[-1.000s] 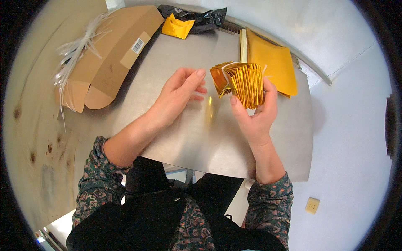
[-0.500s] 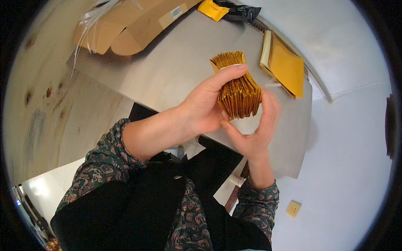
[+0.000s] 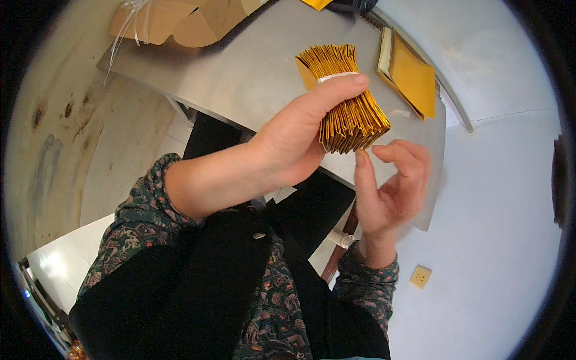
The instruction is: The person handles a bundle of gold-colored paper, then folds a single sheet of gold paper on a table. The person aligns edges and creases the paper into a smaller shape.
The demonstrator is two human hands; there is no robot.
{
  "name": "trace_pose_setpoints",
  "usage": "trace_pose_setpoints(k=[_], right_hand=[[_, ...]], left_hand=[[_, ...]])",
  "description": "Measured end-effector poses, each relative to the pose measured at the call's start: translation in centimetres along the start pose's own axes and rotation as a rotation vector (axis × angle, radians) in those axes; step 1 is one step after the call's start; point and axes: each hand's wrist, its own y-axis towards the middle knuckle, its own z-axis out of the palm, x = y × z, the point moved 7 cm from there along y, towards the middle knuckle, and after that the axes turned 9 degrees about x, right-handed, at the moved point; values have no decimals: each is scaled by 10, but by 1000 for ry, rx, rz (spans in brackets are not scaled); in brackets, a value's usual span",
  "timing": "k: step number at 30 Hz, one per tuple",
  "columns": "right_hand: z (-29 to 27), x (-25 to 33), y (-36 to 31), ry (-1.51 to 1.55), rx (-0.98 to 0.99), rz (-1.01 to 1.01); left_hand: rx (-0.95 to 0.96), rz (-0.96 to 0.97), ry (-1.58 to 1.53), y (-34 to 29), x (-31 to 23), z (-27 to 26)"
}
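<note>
The fingers of my left hand are hidden from me behind the gold foil bundle, and my thumb covers part of its white band. I can't tell whether the fingertips of my right hand touch the bundle's lower end. The top edge cuts off the cardboard box, the white strands, the yellow packet and the black plastic

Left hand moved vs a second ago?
Yes: rightward. Judged against the flat yellow packet on the table, the left hand is nearer to it, now gripping the gold foil bundle.
</note>
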Motion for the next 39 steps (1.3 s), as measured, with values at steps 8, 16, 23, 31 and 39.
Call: trace_pose_setpoints(k=[8, 16, 23, 31, 39], right_hand=[[15, -2, -8, 220, -211, 156], [10, 4, -12, 218, -262, 227], [11, 6, -15, 208, -286, 221], [13, 10, -15, 163, -283, 157], [8, 11, -15, 216, -252, 110]], left_hand=[[19, 73, 51, -2, 5, 5], [-21, 161, 178, -9, 3, 11], [5, 206, 321, -15, 0, 15], [16, 199, 281, -14, 1, 10], [44, 115, 140, -14, 8, 12]])
